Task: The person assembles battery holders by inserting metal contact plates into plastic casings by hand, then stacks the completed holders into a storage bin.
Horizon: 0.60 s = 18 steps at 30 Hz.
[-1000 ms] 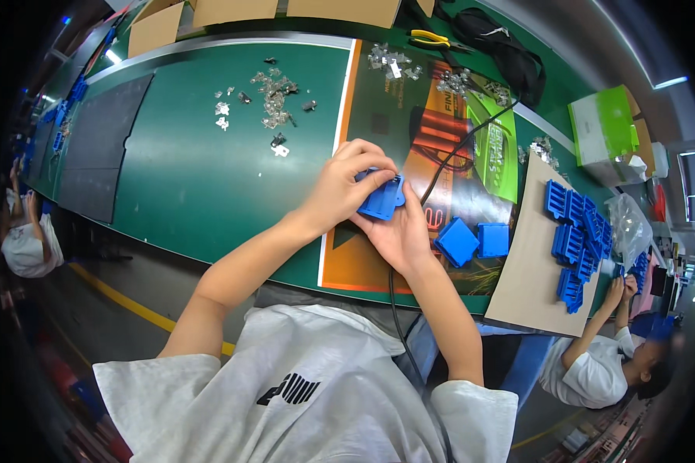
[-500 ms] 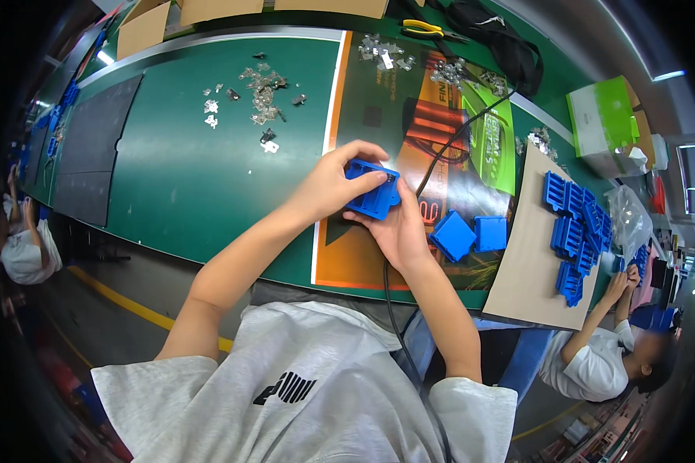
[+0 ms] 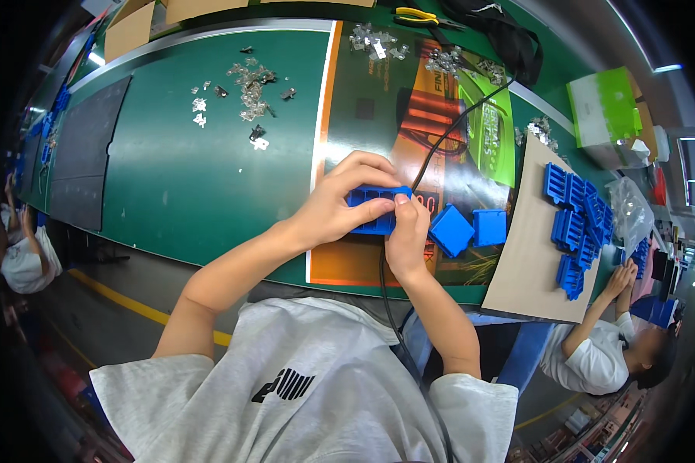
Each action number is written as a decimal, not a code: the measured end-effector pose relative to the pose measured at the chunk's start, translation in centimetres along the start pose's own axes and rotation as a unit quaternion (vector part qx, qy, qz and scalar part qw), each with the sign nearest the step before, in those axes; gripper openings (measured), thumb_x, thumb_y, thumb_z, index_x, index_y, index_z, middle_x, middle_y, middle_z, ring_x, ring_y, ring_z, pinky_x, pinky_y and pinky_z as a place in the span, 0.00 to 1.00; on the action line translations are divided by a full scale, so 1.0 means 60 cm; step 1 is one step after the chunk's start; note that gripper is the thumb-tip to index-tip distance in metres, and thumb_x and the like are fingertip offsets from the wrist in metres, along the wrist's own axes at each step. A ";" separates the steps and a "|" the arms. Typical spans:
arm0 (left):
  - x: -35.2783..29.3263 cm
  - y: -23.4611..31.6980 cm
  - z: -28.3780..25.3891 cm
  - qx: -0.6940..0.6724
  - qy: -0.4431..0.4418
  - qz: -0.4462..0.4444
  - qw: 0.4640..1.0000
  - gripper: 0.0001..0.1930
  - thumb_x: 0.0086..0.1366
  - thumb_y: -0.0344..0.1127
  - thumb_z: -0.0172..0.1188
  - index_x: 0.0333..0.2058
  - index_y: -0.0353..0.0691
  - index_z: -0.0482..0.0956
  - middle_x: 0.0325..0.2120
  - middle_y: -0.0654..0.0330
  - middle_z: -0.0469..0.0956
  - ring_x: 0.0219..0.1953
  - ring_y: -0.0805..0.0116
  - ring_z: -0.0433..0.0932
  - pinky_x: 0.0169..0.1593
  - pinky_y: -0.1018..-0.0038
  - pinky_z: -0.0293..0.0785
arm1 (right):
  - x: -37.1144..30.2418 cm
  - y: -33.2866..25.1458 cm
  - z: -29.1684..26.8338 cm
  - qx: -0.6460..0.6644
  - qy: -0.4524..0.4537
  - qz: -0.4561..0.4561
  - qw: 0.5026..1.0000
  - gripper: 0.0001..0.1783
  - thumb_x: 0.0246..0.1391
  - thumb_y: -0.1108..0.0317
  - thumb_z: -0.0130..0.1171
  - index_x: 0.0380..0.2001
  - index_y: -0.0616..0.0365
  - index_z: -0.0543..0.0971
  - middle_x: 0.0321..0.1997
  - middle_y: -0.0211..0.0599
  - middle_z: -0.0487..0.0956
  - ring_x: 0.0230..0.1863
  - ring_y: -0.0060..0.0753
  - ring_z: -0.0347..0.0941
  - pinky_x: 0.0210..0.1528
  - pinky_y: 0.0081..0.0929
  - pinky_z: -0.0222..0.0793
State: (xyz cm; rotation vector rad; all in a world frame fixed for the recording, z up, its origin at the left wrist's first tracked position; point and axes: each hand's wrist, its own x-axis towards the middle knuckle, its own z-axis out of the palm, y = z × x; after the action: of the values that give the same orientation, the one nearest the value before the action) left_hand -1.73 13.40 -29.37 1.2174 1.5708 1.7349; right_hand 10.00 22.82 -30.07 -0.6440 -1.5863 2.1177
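Observation:
Both of my hands grip a blue plastic housing [image 3: 374, 225] with divided compartments, held low over the printed mat. My left hand [image 3: 340, 202] wraps its far and left sides, thumb across the compartments. At the housing's right end, my right hand [image 3: 409, 238] has its thumb and fingers closed on the edge. Whether a small part is pinched at the fingertips is hidden. Just right of my right hand lie two blue plastic pieces, one tilted [image 3: 451, 231] and one squarer [image 3: 489, 228], showing flat faces.
Small metal parts [image 3: 252, 91] lie heaped on the green table [image 3: 170, 170], with more clusters [image 3: 378, 42] at the back. Blue housings [image 3: 570, 231] crowd a cardboard sheet [image 3: 517, 262] on the right. A black cable [image 3: 459, 123] crosses the mat. A co-worker [image 3: 594, 347] sits at right.
The housing has moved slightly nearer to me and turned, so its long side lies more level. My right hand has shifted from cradling it below to gripping its right end.

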 end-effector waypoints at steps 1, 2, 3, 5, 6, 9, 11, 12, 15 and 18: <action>-0.001 0.000 -0.002 -0.001 0.000 -0.001 1.000 0.13 0.57 0.32 0.63 0.41 0.38 0.77 0.45 0.56 0.71 0.50 0.63 0.70 0.55 0.69 0.64 | -0.001 -0.005 0.002 -0.020 -0.007 -0.004 1.000 0.18 0.62 0.59 0.41 0.37 0.65 0.74 0.33 0.28 0.73 0.34 0.16 0.64 0.37 0.17 0.62; 0.000 0.001 -0.003 0.003 -0.005 0.001 1.000 0.13 0.57 0.32 0.63 0.41 0.38 0.77 0.46 0.55 0.71 0.51 0.62 0.69 0.55 0.68 0.64 | -0.002 -0.005 0.003 -0.020 -0.005 -0.004 1.000 0.18 0.62 0.59 0.41 0.37 0.65 0.74 0.33 0.28 0.73 0.34 0.16 0.64 0.37 0.17 0.62; 0.000 0.002 -0.004 0.007 -0.009 0.004 1.000 0.12 0.57 0.31 0.63 0.41 0.38 0.77 0.48 0.54 0.70 0.52 0.62 0.69 0.55 0.68 0.65 | -0.002 -0.006 0.005 -0.023 -0.007 -0.010 1.000 0.18 0.62 0.60 0.41 0.38 0.65 0.74 0.33 0.28 0.73 0.35 0.16 0.65 0.37 0.17 0.62; -0.001 0.002 -0.006 0.004 -0.018 0.009 1.000 0.13 0.58 0.31 0.62 0.42 0.38 0.76 0.48 0.55 0.69 0.53 0.62 0.69 0.55 0.68 0.66 | -0.002 -0.009 0.007 -0.026 -0.014 -0.010 1.000 0.18 0.62 0.61 0.41 0.39 0.66 0.73 0.34 0.29 0.74 0.36 0.16 0.66 0.39 0.17 0.63; -0.001 0.002 -0.008 0.000 -0.025 0.015 1.000 0.13 0.59 0.31 0.61 0.43 0.39 0.76 0.49 0.55 0.68 0.53 0.62 0.68 0.55 0.68 0.67 | -0.002 -0.011 0.008 -0.026 -0.019 -0.004 0.999 0.18 0.62 0.61 0.41 0.39 0.66 0.73 0.35 0.29 0.74 0.36 0.16 0.66 0.40 0.17 0.64; 0.000 -0.007 -0.009 0.020 -0.034 0.028 0.999 0.13 0.59 0.30 0.60 0.43 0.39 0.75 0.50 0.54 0.67 0.54 0.61 0.68 0.55 0.69 0.67 | 0.001 0.000 0.003 -0.029 -0.006 0.020 0.999 0.18 0.62 0.61 0.42 0.39 0.66 0.73 0.32 0.27 0.73 0.34 0.15 0.65 0.36 0.17 0.63; 0.001 0.000 -0.002 -0.009 -0.009 -0.017 1.000 0.11 0.59 0.31 0.60 0.40 0.37 0.77 0.50 0.53 0.70 0.55 0.59 0.68 0.56 0.67 0.64 | 0.003 0.000 0.008 -0.028 0.007 0.007 1.000 0.18 0.62 0.61 0.42 0.38 0.65 0.74 0.29 0.25 0.71 0.32 0.14 0.63 0.33 0.17 0.62; 0.006 0.003 -0.003 -0.005 -0.014 -0.012 1.000 0.11 0.59 0.31 0.60 0.40 0.37 0.77 0.50 0.53 0.70 0.55 0.59 0.68 0.56 0.67 0.64 | 0.006 -0.003 0.011 -0.033 0.012 0.001 0.999 0.18 0.63 0.61 0.42 0.37 0.65 0.74 0.28 0.25 0.71 0.31 0.13 0.63 0.32 0.17 0.61; 0.030 -0.007 -0.017 0.137 -0.039 0.030 0.989 0.11 0.63 0.35 0.56 0.44 0.40 0.74 0.50 0.53 0.66 0.56 0.60 0.65 0.55 0.69 0.65 | 0.025 0.015 -0.012 0.021 0.011 0.043 0.999 0.19 0.64 0.60 0.42 0.34 0.66 0.74 0.27 0.25 0.71 0.30 0.14 0.63 0.32 0.18 0.62; 0.106 -0.004 -0.027 0.186 0.019 0.043 0.981 0.09 0.62 0.31 0.55 0.41 0.40 0.75 0.45 0.57 0.72 0.42 0.66 0.73 0.43 0.74 0.71 | 0.041 -0.027 -0.021 0.182 0.008 0.096 0.978 0.21 0.63 0.57 0.38 0.40 0.66 0.71 0.34 0.46 0.78 0.34 0.41 0.79 0.32 0.32 0.78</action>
State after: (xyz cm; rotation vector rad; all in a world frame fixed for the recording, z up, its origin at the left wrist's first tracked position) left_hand -6.21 17.95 -27.71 1.4507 1.9557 1.5664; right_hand 8.83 25.64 -29.12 -0.7062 -1.1182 2.4527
